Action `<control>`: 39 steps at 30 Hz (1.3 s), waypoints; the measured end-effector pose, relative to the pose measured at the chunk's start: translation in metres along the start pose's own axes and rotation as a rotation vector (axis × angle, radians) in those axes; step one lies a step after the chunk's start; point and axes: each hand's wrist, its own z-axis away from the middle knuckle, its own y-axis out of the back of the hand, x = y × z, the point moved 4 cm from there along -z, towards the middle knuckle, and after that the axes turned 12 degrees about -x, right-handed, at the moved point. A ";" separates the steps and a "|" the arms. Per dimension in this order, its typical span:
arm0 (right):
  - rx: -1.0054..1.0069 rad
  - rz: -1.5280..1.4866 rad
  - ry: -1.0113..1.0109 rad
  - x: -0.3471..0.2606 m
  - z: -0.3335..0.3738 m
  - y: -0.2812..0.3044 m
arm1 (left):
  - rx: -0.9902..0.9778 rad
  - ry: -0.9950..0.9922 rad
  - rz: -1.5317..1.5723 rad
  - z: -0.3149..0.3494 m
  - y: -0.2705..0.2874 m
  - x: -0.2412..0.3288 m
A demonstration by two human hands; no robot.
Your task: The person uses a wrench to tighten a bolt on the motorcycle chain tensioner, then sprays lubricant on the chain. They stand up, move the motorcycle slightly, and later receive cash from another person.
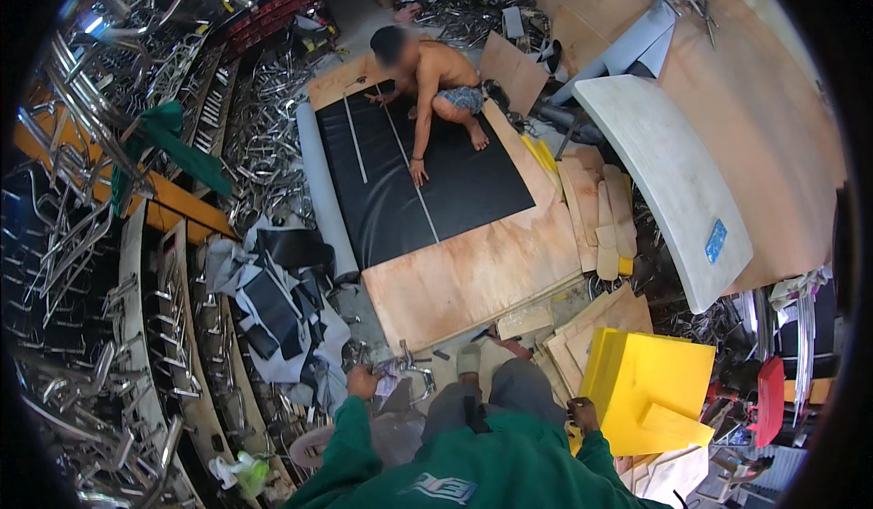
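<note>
My left hand (364,382) is low in front of me, its fingers curled, beside a bent metal tube (417,373) and a pale crumpled cloth (387,385). Whether anything is inside those fingers is too small to make out. By my right leg, my right hand (583,413) hangs against the near side of a yellow block (650,377); its fingers are dark and hard to read. Ahead, a black sheet (473,186) lies on a plywood board (473,282). A shirtless person (446,73) squats on it, one palm on the sheet beside a long thin light strip (409,164).
A grey roll (327,191) lies along the sheet's left edge. Fabric scraps (291,300) are heaped nearer, with bent metal tubes (264,136) piled to the left. A curved white panel (668,173) stands at right, near stacked wood pieces (605,218) and plywood offcuts (600,323).
</note>
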 end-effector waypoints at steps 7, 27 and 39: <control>0.013 0.005 -0.084 -0.037 -0.004 -0.010 | 0.046 -0.005 0.001 -0.017 -0.013 -0.028; -0.293 0.505 0.235 -0.201 -0.217 0.045 | -0.071 0.125 0.010 -0.175 0.055 0.145; -0.068 -0.034 0.479 -0.677 -0.252 0.144 | -0.068 -0.097 0.158 -0.337 0.152 0.452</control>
